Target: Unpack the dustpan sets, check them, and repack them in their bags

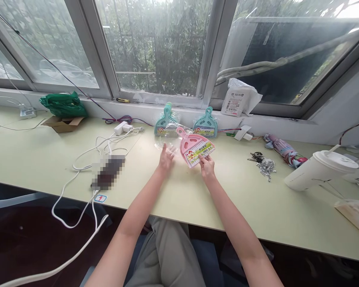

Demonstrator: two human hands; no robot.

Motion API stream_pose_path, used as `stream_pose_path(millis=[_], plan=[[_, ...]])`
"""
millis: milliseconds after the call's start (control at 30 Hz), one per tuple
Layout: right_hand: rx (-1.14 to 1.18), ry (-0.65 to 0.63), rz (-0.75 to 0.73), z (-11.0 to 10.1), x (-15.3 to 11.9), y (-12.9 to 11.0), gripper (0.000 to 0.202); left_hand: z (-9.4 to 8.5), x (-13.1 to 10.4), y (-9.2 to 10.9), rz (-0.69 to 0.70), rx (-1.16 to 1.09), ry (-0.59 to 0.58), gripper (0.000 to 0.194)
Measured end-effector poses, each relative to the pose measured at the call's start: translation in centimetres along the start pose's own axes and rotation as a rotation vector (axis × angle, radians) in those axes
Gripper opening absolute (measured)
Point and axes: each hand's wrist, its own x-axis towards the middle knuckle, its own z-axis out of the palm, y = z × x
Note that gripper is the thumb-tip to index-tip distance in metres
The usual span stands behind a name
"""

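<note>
My right hand (pixel 207 166) pinches the lower edge of a pink toy dustpan-and-brush set (pixel 192 142), fingers near its printed label. The set is tilted above the table with its handle pointing up and left. My left hand (pixel 166 158) is closed on a crinkled clear plastic bag (pixel 176 144) just left of the pink set. Whether the bag still touches the set's handle, I cannot tell. Behind them, a stack of teal dustpan sets (pixel 167 119) leans at the window ledge, with another teal dustpan set (pixel 206 122) to its right.
On the left of the table (pixel 155 203) lie a blurred-out dark device (pixel 109 172), white cables and a charger (pixel 122 127). A green bag (pixel 63 104) rests on a cardboard box (pixel 62 124). To the right are keys (pixel 265 165), a folded umbrella (pixel 285 151) and a white cup (pixel 318 169).
</note>
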Motion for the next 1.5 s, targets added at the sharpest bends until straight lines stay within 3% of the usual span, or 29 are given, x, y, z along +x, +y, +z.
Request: stream_pose_path(millis=[33,167,300,467,700,1033,1233,1333,1500], plan=[[-0.016,-0.015,0.003,0.0,0.0,-0.1,0.042,0.0,0.1,0.0,-0.012,-0.079,-0.054,0.065],[-0.133,-0.077,-0.003,-0.3,0.2,-0.9,0.043,-0.2,0.4,0.3,0.035,-0.226,0.049,0.062],[-0.177,0.01,-0.052,-0.8,0.2,-1.8,0.043,-1.9,0.6,1.3,0.101,-0.199,0.084,0.064],[-0.159,0.071,-0.027,-1.5,0.3,-2.2,0.039,-3.1,0.8,1.8,0.073,-0.119,0.053,0.066],[-0.123,-0.091,0.159,-1.5,0.7,-1.9,0.029,-2.2,0.8,1.2,0.014,-0.067,-0.111,0.068],[-0.095,-0.137,0.015,-1.1,0.5,-2.7,0.041,-1.4,-0.1,1.7,-0.064,-0.057,-0.257,0.071],[-0.171,-0.236,0.042,-0.6,0.2,-3.4,0.05,-1.1,-0.3,1.9,-0.017,-0.108,-0.279,0.077],[-0.155,-0.18,0.035,-0.1,-0.6,-3.6,0.048,-1.0,-0.5,2.0,-0.036,-0.081,-0.288,0.075],[-0.089,-0.1,-0.037,0.9,-1.9,-3.2,0.042,0.0,-1.1,1.9,-0.07,-0.043,-0.429,0.063]])
